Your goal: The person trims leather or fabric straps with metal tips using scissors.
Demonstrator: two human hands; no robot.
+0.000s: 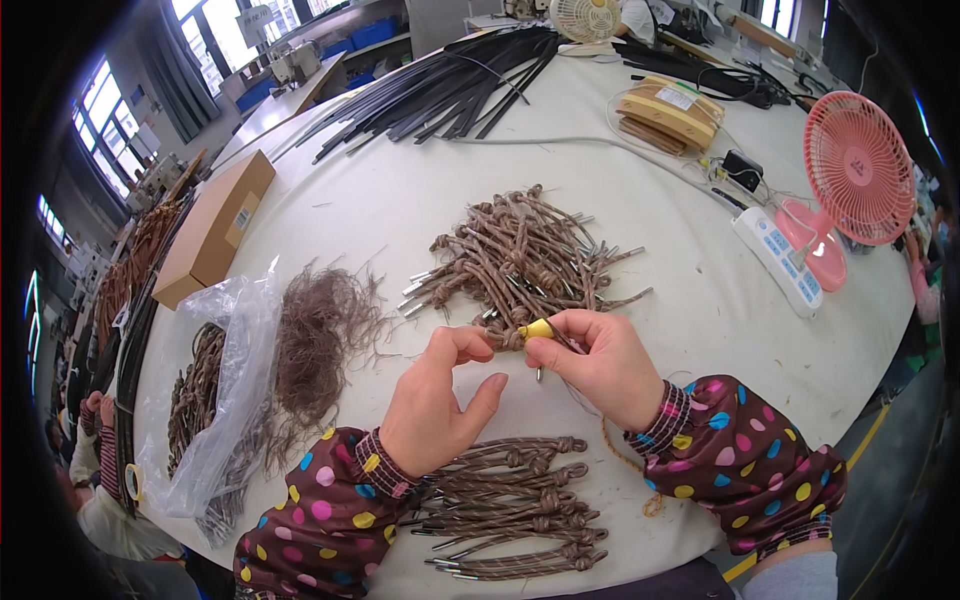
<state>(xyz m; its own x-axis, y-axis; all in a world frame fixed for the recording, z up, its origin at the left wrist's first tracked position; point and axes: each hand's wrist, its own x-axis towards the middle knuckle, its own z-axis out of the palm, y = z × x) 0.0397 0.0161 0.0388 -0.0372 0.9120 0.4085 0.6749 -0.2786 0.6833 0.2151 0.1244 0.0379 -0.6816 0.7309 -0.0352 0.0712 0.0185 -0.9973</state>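
Observation:
My right hand (603,368) pinches a small yellow object (537,329) between thumb and fingers; most of it is hidden, so its kind is unclear. It lies against a knotted brown cord (507,337) at the near edge of a heap of cords (520,250). My left hand (435,395) has its thumb apart from its curled fingers. Its fingertips are close to the same knot; whether they touch it I cannot tell. Silver metal tips stick out of the heap. Nearer to me, between my forearms, lie rows of knotted cords (525,500), partly behind my left sleeve.
Brown loose thread (315,340) lies left of the heap, beside a clear plastic bag (225,400) with cords. A cardboard box (215,230) stands further left. Black strips (440,85) spread across the back. At right are a white power strip (778,260) and a pink fan (858,168).

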